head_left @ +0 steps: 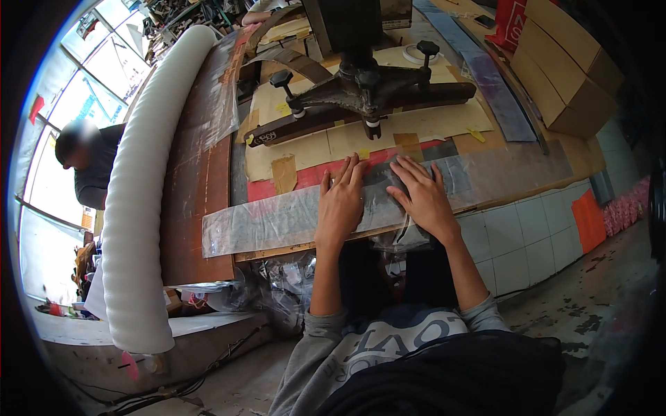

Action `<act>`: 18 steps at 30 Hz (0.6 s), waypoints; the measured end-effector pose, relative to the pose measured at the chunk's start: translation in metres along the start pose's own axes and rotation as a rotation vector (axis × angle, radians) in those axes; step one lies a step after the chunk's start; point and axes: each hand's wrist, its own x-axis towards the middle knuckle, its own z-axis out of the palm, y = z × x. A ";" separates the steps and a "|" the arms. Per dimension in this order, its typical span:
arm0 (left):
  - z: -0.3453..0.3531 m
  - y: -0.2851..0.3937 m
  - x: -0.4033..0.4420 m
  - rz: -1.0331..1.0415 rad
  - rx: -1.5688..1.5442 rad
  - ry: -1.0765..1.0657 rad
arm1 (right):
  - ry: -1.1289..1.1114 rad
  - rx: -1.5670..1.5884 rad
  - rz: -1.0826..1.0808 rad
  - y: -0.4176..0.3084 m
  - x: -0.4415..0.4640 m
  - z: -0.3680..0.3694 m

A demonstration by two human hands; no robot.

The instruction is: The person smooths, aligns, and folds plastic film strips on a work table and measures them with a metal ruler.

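Note:
My left hand [340,201] lies flat, fingers stretched forward, on a strip of clear plastic film [270,223] along the table's front edge. To its right my right hand [424,195] rests on the same strip, fingers spread. Just beyond my fingertips runs a red strip [316,175], partly covered by pieces of brown tape [284,173] and cream sheet [319,142]. Above that sheet stands a dark metal press head [364,97] with a long bar and black knobs. Whether anything thin lies under my palms is hidden.
A long roll of white foam [142,187] stands at the left beside a brown board [198,201]. Cardboard boxes [565,69] and a red bag [510,24] are at the far right. A person [87,163] is beyond the roll. A tape roll [421,54] lies behind the press bar.

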 end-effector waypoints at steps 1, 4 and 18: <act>0.000 0.000 0.000 0.001 -0.001 0.004 | 0.001 -0.002 0.000 0.000 0.000 0.000; 0.000 0.000 0.000 0.003 0.000 0.013 | 0.002 -0.002 0.001 0.000 0.000 0.001; 0.002 -0.001 0.001 0.019 0.015 0.031 | 0.000 0.002 0.013 -0.002 0.000 0.000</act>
